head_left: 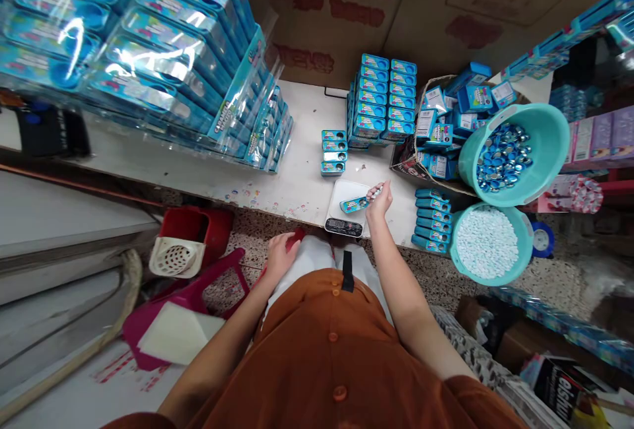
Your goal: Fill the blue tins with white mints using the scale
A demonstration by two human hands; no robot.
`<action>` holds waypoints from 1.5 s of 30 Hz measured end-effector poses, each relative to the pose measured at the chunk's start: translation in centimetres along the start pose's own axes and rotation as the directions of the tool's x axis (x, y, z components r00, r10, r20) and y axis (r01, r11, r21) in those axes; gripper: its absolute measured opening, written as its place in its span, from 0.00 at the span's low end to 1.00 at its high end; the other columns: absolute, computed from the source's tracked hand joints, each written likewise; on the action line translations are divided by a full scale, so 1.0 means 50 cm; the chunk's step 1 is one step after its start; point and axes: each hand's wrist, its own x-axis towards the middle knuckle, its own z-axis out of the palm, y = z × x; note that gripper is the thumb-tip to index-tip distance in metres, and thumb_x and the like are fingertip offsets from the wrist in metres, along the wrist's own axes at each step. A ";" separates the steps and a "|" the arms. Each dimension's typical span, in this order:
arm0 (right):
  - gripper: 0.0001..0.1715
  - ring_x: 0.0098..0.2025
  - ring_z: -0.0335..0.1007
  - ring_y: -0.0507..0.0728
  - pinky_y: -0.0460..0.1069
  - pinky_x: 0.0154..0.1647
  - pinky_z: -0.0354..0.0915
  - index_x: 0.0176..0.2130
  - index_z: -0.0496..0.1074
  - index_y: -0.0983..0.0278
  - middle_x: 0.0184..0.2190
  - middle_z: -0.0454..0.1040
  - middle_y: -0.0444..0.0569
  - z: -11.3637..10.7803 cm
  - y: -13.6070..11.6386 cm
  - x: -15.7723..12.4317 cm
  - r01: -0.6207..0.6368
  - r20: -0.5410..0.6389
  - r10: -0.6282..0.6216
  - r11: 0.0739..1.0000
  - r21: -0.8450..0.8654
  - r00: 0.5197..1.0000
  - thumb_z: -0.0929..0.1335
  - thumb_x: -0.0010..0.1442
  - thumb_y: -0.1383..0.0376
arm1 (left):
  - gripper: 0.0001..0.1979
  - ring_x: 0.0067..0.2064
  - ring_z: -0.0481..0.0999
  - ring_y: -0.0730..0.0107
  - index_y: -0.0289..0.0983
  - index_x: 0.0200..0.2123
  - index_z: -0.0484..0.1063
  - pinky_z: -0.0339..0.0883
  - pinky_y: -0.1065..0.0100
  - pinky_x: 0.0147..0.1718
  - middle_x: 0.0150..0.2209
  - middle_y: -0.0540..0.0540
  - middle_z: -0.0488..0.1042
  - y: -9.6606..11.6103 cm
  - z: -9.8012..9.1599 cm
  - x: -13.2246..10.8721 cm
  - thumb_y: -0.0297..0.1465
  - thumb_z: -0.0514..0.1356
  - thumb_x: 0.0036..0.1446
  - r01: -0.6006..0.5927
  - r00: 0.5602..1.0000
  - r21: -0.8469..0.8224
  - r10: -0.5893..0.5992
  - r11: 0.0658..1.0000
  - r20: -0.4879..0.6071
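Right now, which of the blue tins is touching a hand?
The lone tin over the digital scale, against the right hand; the others sit stacked, away from both hands.

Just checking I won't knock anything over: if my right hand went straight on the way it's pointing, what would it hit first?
Most likely the tall stack of blue tins on the white table, ahead of your right hand and the blue tin it holds. Depth is hard to judge from this view.

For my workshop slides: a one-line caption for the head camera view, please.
Right hand holds a blue tin over a digital scale, beside stacked blue tins.
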 end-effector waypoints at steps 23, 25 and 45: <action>0.24 0.18 0.63 0.49 0.45 0.23 0.63 0.21 0.57 0.62 0.13 0.58 0.37 -0.006 0.018 -0.009 0.119 0.032 -0.116 0.987 -0.111 0.993 0.62 0.60 0.50 | 0.15 0.49 0.70 0.54 0.38 0.42 0.72 0.58 0.54 0.54 0.44 0.41 0.76 -0.016 0.007 0.006 0.40 0.55 0.56 0.049 0.999 -0.043 -0.050 0.998 -0.016; 0.24 0.18 0.64 0.49 0.45 0.24 0.64 0.21 0.57 0.61 0.13 0.58 0.37 -0.006 0.020 -0.010 0.130 0.033 -0.126 0.983 -0.129 0.991 0.62 0.60 0.49 | 0.15 0.48 0.70 0.54 0.38 0.42 0.72 0.59 0.53 0.54 0.44 0.41 0.76 -0.014 0.004 0.006 0.40 0.55 0.55 0.054 0.998 -0.046 -0.054 0.998 -0.012; 0.24 0.16 0.53 0.46 0.42 0.17 0.56 0.22 0.54 0.61 0.15 0.52 0.36 -0.002 0.015 -0.009 0.100 -0.038 -0.105 0.988 -0.120 0.994 0.61 0.61 0.49 | 0.15 0.49 0.71 0.54 0.38 0.41 0.72 0.59 0.53 0.54 0.44 0.41 0.76 -0.014 0.003 0.005 0.40 0.55 0.55 0.090 0.996 -0.062 -0.091 0.994 -0.009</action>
